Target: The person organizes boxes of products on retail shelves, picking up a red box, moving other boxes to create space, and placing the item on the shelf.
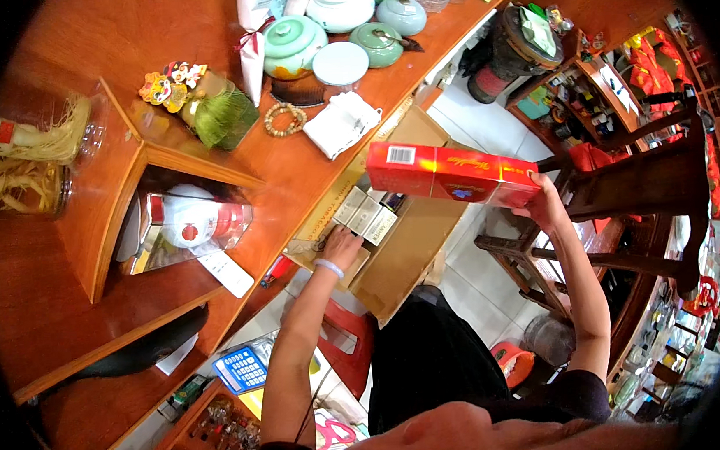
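Right, the biggest thing here is the orange-brown wooden counter (291,175), sweeping across the upper left and down that side. Over on the right stands a dark wooden chair (638,183), and between the two, close to the counter's edge, sits an open cardboard box (403,255) with its flaps spread. Look above that box: here's the long red carton (447,172), up in the air and slanting, its right end a little lower than its left! Back on the counter, a green lidded jar (294,43) sits among other pots, a white pouch (341,125) lying nearer the edge. Now the hands: the right hand (544,205) has the carton firmly by its right end, while the left hand (342,247) is down inside the box, fingers at the pale small packs (365,212); whether it grasps one, I can't tell from here. Smaller still, a beaded bracelet (285,120) lies beside the pouch, and a pale bangle (328,267) circles the left wrist.
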Action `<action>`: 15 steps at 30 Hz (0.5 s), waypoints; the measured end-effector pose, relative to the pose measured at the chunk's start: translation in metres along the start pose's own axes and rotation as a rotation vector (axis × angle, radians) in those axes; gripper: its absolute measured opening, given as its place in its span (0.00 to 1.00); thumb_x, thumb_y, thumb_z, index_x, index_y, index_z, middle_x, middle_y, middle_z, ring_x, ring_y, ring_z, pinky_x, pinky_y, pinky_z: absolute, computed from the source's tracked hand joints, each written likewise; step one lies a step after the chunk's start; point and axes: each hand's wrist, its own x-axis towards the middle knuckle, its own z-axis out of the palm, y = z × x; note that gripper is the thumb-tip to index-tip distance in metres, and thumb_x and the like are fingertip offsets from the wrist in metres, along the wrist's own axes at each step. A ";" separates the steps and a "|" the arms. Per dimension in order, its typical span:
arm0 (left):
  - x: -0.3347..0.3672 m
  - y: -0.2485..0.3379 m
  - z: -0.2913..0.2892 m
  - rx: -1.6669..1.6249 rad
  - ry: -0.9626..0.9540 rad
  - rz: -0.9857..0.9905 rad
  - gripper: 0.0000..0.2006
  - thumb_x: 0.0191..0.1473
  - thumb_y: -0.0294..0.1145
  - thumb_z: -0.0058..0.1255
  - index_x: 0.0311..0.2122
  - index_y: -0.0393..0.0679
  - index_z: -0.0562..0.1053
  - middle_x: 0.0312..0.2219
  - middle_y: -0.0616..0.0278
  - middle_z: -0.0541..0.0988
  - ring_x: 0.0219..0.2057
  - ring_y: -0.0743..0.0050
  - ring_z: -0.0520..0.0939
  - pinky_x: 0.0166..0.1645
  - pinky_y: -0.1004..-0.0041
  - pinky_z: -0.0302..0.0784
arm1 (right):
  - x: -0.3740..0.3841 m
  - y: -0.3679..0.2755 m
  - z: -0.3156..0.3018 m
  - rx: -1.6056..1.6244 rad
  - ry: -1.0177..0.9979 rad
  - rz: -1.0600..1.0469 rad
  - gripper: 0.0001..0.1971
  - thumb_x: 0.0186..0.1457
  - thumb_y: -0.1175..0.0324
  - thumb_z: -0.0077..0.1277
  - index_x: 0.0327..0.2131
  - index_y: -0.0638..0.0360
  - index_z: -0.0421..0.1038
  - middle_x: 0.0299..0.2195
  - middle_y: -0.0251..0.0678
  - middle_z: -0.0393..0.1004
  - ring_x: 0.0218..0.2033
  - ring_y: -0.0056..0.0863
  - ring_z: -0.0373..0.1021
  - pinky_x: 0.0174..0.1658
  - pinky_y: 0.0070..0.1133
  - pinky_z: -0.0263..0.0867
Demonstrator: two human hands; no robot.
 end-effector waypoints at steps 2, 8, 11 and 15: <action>-0.001 -0.003 0.003 -0.024 0.056 0.037 0.06 0.40 0.24 0.44 0.25 0.42 0.73 0.32 0.53 0.74 0.42 0.57 0.70 0.51 0.64 0.61 | 0.008 0.004 -0.001 0.043 -0.071 0.028 0.38 0.40 0.38 0.45 0.48 0.58 0.61 0.40 0.39 0.70 0.38 0.28 0.68 0.36 0.27 0.67; 0.002 0.000 0.009 -0.055 0.159 0.015 0.03 0.37 0.22 0.45 0.21 0.41 0.71 0.32 0.56 0.68 0.41 0.57 0.67 0.47 0.65 0.63 | 0.045 -0.019 0.056 0.083 -0.119 -0.041 0.27 0.46 0.42 0.46 0.39 0.57 0.65 0.24 0.35 0.70 0.27 0.26 0.69 0.31 0.24 0.68; 0.005 0.001 0.010 -0.021 0.168 -0.010 0.02 0.38 0.22 0.45 0.21 0.39 0.70 0.33 0.55 0.67 0.41 0.56 0.66 0.47 0.65 0.63 | 0.058 -0.041 0.096 0.044 -0.176 -0.073 0.27 0.46 0.44 0.47 0.39 0.58 0.66 0.26 0.36 0.71 0.26 0.27 0.69 0.30 0.23 0.68; 0.004 -0.006 0.022 -0.098 0.102 -0.084 0.04 0.42 0.24 0.43 0.23 0.38 0.71 0.33 0.55 0.67 0.42 0.56 0.66 0.48 0.65 0.63 | 0.081 -0.068 0.120 -0.055 -0.289 -0.092 0.27 0.46 0.45 0.48 0.40 0.59 0.66 0.29 0.38 0.73 0.26 0.27 0.70 0.28 0.22 0.68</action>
